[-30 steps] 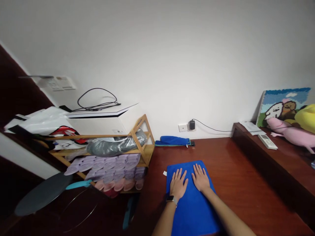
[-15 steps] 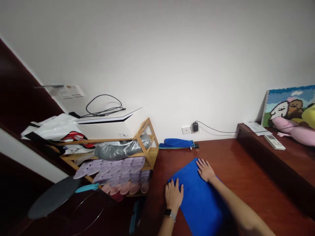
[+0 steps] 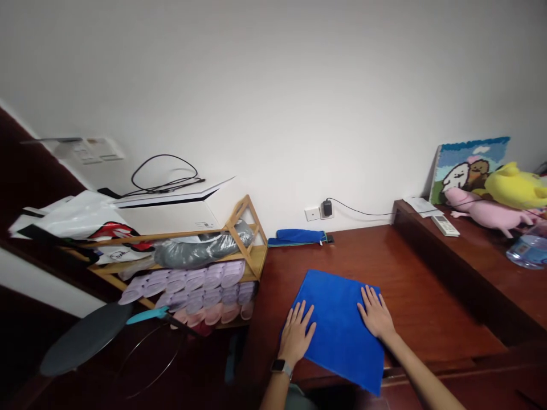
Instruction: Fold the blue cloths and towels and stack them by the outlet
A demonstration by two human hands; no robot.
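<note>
A blue cloth (image 3: 337,322) lies spread on the reddish-brown wooden desk (image 3: 419,307), its lower right corner reaching over the front edge. My left hand (image 3: 296,333), with a watch on the wrist, rests flat on the cloth's left side, fingers spread. On the upper right part of the cloth lies my right hand (image 3: 376,314), also flat with the fingers apart. Farther back, against the wall, is a folded blue cloth (image 3: 299,236).
Left of the desk stands a wooden rack (image 3: 256,259) with lilac and pink slippers (image 3: 205,279) and a white box (image 3: 171,219). On the raised right ledge are a remote (image 3: 445,225), a pink plush toy (image 3: 487,212) and a clear plastic bottle (image 3: 527,250). A charger (image 3: 327,207) is plugged into the wall.
The cloth has turned and now lies squarer to me. Both hands have shifted with it, the right one toward me and to the right. The camera view has swung slightly right.
</note>
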